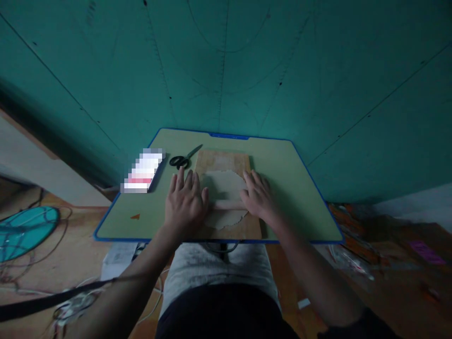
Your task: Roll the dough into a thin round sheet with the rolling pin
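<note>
A pale, flat sheet of what looks like clay or dough (226,183), ragged at its edges, lies on a wooden board (252,230). Across the sheet runs a light rolling pin (229,205). My left hand (186,197) rests palm down over the pin's left end, fingers stretched forward and apart. Over the right end lies my right hand (259,193), also palm down with its fingers extended. Neither hand visibly wraps round the pin, whose ends are hidden under the palms. Black-handled scissors (184,159) lie just beyond my left fingertips.
The board sits on a small pale green table (296,188) with a blue rim. A phone with a lit, blurred screen (144,172) stands at its left, and a small orange scrap (135,216) lies nearer. A green wall (226,70) rises behind; cables (70,306) litter the floor.
</note>
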A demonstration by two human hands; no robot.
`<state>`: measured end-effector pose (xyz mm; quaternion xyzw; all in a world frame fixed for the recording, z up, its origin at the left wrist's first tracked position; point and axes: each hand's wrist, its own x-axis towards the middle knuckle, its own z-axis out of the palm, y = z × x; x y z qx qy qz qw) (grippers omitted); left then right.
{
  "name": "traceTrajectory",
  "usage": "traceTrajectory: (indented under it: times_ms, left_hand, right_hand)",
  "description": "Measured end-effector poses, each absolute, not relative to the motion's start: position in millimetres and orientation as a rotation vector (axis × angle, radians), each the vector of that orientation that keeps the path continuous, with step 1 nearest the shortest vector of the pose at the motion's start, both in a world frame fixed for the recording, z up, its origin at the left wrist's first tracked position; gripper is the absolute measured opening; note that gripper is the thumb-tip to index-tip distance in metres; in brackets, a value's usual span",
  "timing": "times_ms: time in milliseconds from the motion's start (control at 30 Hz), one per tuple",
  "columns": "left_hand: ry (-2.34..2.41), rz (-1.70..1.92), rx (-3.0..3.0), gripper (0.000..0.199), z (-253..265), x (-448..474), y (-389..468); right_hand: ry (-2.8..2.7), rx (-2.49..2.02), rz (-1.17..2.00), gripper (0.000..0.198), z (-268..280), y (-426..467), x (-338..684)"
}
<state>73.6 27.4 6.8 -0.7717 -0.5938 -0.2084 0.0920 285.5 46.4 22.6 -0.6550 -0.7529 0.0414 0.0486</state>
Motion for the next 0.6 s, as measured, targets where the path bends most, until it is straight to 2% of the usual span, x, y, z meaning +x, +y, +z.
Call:
traceTrajectory:
  times_ms: [433,600]
  left_hand:
    - [-1.710,-0.665,-2.284,0.056,-10,72,-44]
    - [-1.653,-0.665,-2.288,0.061,-15,70,-63]
  right_hand:
    - [-2.322,-1.633,-0.143,0.055,6,-20,292]
    - [-2.317,-1.594,-0.129,0.054,1,-34,294]
